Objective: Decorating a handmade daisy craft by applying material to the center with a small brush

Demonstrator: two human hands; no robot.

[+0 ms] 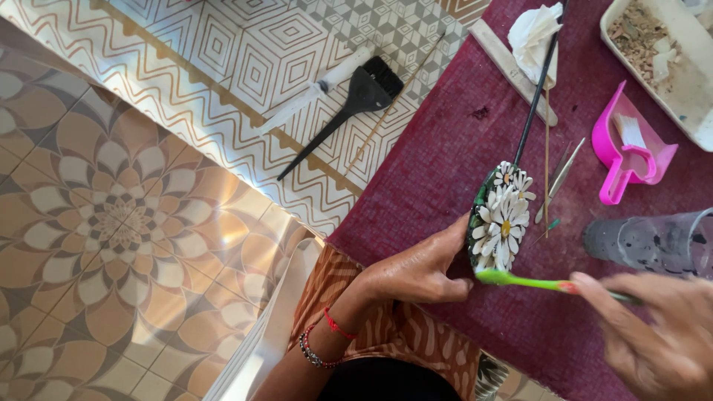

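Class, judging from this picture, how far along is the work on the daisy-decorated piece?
Done: white daisy petals cover the oval piece. In hand: the left hand steadies it while the right hand works a green toothbrush along its lower edge. What is left cannot be told.

A dark oval ornament (499,219) covered with white shell daisies stands on edge on the maroon cloth, tilted toward one o'clock. A green toothbrush (531,282) touches its six o'clock end, handle pointing three o'clock.
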